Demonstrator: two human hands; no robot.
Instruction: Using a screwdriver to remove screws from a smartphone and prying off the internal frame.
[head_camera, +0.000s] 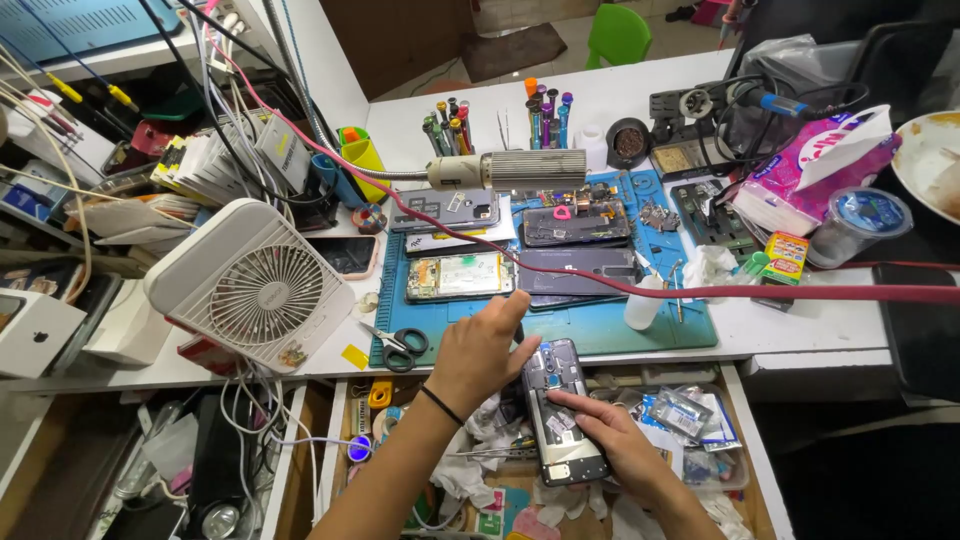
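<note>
An opened smartphone (560, 410) with its back off and circuit boards showing is held over an open drawer. My right hand (610, 440) supports it from below, fingers laid across its lower half. My left hand (478, 350) is at the phone's top end, pinching a thin dark tool (519, 318) that points up by the top left corner. A black band circles my left wrist.
A blue work mat (600, 325) carries several dismantled phones, scissors (395, 345) and a white bottle (641, 303). A red hose (760, 292) crosses the bench. A white fan (255, 285) stands left; a screwdriver rack, tissue pack and cup sit behind. The drawer (690, 420) holds packets and paper scraps.
</note>
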